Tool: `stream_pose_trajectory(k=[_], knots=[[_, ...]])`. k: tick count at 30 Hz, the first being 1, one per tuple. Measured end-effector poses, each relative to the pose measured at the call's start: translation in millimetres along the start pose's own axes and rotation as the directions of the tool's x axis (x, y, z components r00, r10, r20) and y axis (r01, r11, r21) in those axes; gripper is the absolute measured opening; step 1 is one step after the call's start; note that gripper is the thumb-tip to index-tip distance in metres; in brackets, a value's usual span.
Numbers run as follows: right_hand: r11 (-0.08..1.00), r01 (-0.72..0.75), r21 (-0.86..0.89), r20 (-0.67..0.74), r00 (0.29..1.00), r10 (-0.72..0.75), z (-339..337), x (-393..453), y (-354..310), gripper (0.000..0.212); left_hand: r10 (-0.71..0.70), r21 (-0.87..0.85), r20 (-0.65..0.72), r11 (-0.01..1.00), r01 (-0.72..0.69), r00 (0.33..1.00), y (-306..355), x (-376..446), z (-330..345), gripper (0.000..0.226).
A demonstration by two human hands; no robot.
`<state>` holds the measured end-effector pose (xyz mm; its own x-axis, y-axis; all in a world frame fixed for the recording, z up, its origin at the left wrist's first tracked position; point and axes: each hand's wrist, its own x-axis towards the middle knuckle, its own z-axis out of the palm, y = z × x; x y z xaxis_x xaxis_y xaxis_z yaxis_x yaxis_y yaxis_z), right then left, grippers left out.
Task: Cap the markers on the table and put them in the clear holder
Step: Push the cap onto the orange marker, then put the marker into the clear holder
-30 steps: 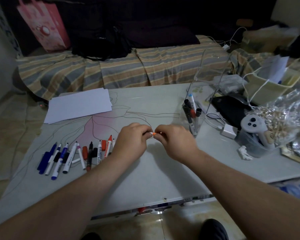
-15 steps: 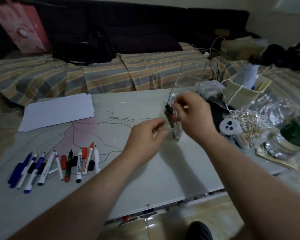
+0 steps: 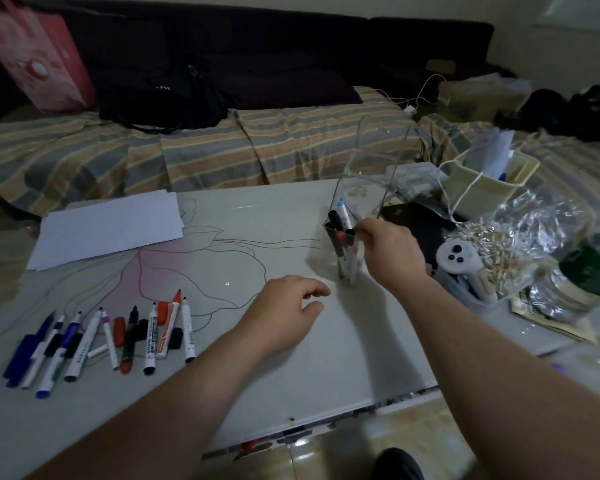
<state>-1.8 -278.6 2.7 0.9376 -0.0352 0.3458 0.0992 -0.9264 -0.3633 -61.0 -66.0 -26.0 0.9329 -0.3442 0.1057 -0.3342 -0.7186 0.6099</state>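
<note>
The clear holder point(image 3: 370, 188) stands at the table's right middle with several capped markers point(image 3: 341, 233) upright in it. My right hand point(image 3: 392, 252) is at the holder's rim, its curled fingertips pinching the top of a marker inside. My left hand point(image 3: 284, 308) hovers just above the white table point(image 3: 291, 368), to the holder's left and nearer to me, with fingers loosely curled and nothing in them. At the table's left lies a row of several markers point(image 3: 129, 336), blue, black, red and white, with loose caps point(image 3: 119, 325) among them.
White paper sheets point(image 3: 108, 226) lie at the back left. To the right of the holder are a black device point(image 3: 416, 223), a white controller point(image 3: 458, 258), a bag of wooden pieces point(image 3: 506, 244), a cream basket point(image 3: 492, 185) and a dark-lidded jar point(image 3: 586, 271). Behind is a striped sofa point(image 3: 222, 150).
Both hands were together at the table's middle on an orange-tipped marker. My right hand then carried it right to the holder and lowered it in; my left hand let go and stayed behind.
</note>
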Motion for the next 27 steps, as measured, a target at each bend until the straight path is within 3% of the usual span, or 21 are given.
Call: stream_pose_trajectory(k=[2, 6, 10, 13, 16, 18, 22, 27], knots=[[0.998, -0.031, 0.054, 0.008, 1.000, 0.030, 0, 0, -1, 0.032, -0.014, 0.011, 0.001, 1.000, 0.014, 1.000, -6, 0, -4, 0.029], [0.980, -0.085, 0.178, -0.150, 0.982, 0.112, -8, 2, -12, 0.038, -0.039, 0.016, -0.019, 0.999, 0.039, 0.999, -20, -2, -19, 0.021], [0.983, 0.050, 0.178, -0.154, 0.988, -0.022, 0, -7, -53, 0.030, -0.168, -0.005, -0.065, 0.986, 0.168, 0.984, -51, -8, -50, 0.018], [0.951, 0.221, 0.215, 0.057, 0.970, -0.238, 31, -24, -98, 0.030, -0.309, -0.084, -0.126, 0.950, 0.300, 0.943, -77, -22, -79, 0.036], [0.917, 0.333, 0.220, 0.398, 0.828, -0.396, 69, -54, -142, 0.036, -0.403, -0.089, -0.219, 0.915, 0.393, 0.889, -105, -43, -102, 0.047], [0.899, 0.378, 0.222, 0.530, 0.726, -0.437, 89, -73, -166, 0.040, -0.458, -0.095, -0.266, 0.888, 0.450, 0.848, -119, -55, -113, 0.044], [0.885, 0.419, 0.203, 0.620, 0.645, -0.447, 117, -93, -193, 0.041, -0.500, 0.037, -0.241, 0.851, 0.523, 0.832, -136, -73, -119, 0.033], [0.913, 0.384, 0.134, 0.612, 0.693, -0.381, 135, -95, -195, 0.035, -0.479, 0.334, -0.049, 0.819, 0.466, 0.876, -141, -78, -110, 0.023]])
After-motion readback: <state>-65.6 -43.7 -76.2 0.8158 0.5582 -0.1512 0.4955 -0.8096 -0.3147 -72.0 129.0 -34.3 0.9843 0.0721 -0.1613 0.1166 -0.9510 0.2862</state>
